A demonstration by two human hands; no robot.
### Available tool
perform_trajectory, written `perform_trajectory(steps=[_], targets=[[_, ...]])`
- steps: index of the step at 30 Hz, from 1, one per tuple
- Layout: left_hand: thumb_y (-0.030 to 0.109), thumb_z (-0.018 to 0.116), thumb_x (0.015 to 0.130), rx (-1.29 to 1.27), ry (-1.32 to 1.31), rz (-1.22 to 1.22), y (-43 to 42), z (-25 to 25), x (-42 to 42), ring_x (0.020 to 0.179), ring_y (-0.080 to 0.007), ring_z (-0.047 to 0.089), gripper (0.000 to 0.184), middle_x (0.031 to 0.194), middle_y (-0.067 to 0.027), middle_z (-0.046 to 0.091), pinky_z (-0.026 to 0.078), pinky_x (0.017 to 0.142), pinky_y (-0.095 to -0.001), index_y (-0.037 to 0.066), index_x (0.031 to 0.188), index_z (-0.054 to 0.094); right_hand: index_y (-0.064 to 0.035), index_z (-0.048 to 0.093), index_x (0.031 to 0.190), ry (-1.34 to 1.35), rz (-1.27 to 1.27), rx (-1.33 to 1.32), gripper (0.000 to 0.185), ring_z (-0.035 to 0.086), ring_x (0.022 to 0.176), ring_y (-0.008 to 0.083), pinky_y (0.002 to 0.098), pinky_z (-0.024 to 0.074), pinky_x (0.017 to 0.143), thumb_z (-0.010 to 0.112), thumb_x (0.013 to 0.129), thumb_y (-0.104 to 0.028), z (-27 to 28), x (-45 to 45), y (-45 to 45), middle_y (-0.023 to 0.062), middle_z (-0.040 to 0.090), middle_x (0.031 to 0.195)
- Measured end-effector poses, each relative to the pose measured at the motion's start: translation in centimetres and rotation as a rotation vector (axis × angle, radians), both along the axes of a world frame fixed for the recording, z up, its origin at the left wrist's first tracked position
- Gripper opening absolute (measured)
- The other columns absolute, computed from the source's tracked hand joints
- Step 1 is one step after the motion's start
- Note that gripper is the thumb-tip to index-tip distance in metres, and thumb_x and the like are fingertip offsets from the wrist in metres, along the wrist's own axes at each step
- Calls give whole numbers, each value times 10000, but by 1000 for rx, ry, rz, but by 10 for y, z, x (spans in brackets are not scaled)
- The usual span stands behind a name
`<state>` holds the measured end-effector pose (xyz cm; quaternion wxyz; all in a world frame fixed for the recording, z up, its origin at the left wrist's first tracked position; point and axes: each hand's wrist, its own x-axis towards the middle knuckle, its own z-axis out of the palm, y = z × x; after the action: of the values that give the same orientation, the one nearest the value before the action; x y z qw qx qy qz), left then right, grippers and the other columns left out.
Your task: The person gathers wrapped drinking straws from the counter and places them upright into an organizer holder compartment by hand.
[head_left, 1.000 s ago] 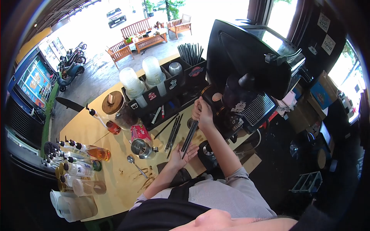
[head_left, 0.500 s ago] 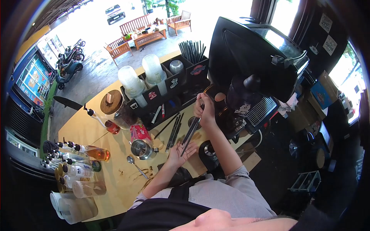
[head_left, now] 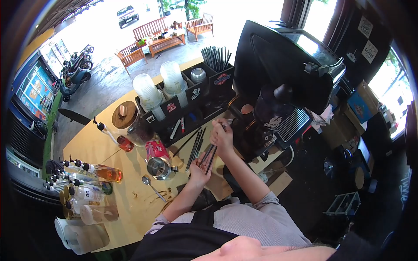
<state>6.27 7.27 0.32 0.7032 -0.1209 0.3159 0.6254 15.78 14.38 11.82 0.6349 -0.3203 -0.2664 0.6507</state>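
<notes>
My right hand (head_left: 223, 137) is closed round the upper part of several thin black straws (head_left: 209, 159). Their lower ends rest against my left hand (head_left: 200, 171), whose fingers are partly curled around them. Just left of my hands, more black straws (head_left: 195, 148) lie on the wooden counter (head_left: 135, 174). A steel pitcher (head_left: 159, 168) stands farther left, with a red and pink packet (head_left: 156, 149) behind it. Upright black straws (head_left: 216, 59) fill a compartment of the black organizer (head_left: 187, 101), which also holds stacked clear cups (head_left: 147, 90).
A coffee machine (head_left: 278, 65) stands at the right, with a grinder (head_left: 270, 106) beside it. Pump bottles (head_left: 102, 172) line the left side. A wooden-lidded jar (head_left: 126, 115) is near the organizer, and a spoon (head_left: 154, 188) lies near the front.
My right hand has come down and left with the straws, closer to my left hand. My left hand's fingers have curled in from a flatter, open pose.
</notes>
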Motion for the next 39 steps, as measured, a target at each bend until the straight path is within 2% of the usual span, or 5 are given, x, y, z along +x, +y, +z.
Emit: perform_trajectory(steps=[8,15,22,30,39], targets=[[419,167,1000,483,406,-903,-7,14,-21,1073,-375,580,632,1159,-253,579,438,973,-435,-92,1260,435,-130,369,634,44,260,-93,386,215,364,72,245,168,357,530,935,-309,-10,23,15,-48,252,478],[491,151,985,781,660,-910,-8,21,-21,1087,-402,570,695,1129,-305,574,449,954,-460,-86,1284,395,-131,349,579,16,436,-102,465,202,349,78,244,155,350,512,940,-374,-14,18,9,-42,247,467],[344,413,978,670,457,-1152,-28,28,-25,1015,-352,622,458,1104,-259,602,514,865,-421,-49,1210,461,-123,377,591,-18,455,-137,479,251,338,89,251,218,346,516,931,-432,-25,5,-1,-38,250,455],[282,475,963,620,391,-1047,-11,27,-55,1009,-375,618,383,1089,-272,602,515,856,-446,-39,1173,476,-5,561,1187,-363,650,170,355,577,820,92,236,454,768,581,915,-232,-32,28,-12,88,650,1019],[277,458,968,678,216,-1143,5,34,-50,1054,-426,582,433,1085,-324,581,447,952,-489,-93,1193,450,17,621,1123,-534,610,237,307,596,750,65,223,480,670,647,867,-151,-13,38,-5,57,685,924]])
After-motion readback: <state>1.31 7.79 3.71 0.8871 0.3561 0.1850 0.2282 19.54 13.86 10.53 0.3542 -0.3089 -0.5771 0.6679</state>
